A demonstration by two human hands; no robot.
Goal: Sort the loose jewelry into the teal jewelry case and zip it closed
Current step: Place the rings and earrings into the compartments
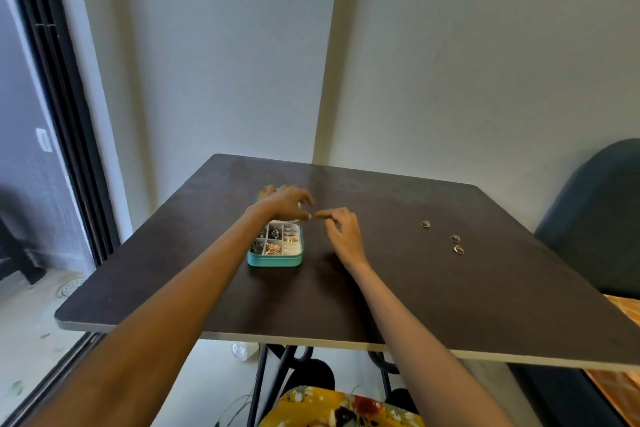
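Observation:
The teal jewelry case [275, 259] lies open on the dark table [346, 295]. Its white compartments hold gold and dark pieces. My left hand [285, 201] hovers over the far half of the case, fingers loosely curled, thumb stretched toward the right. My right hand [344, 236] is just right of the case. Its thumb and forefinger are pinched together and their tips meet my left thumb. Anything between them is too small to see. Three loose rings sit on the table to the right: one ring [425, 224], a second ring [454, 238] and a third ring [458, 249].
The table stands in a corner, with walls behind it and a sliding door frame [69, 149] at the left. A dark chair back [595, 218] stands at the table's right side. Black table legs [273, 378] and yellow floral fabric [339, 409] show below the front edge.

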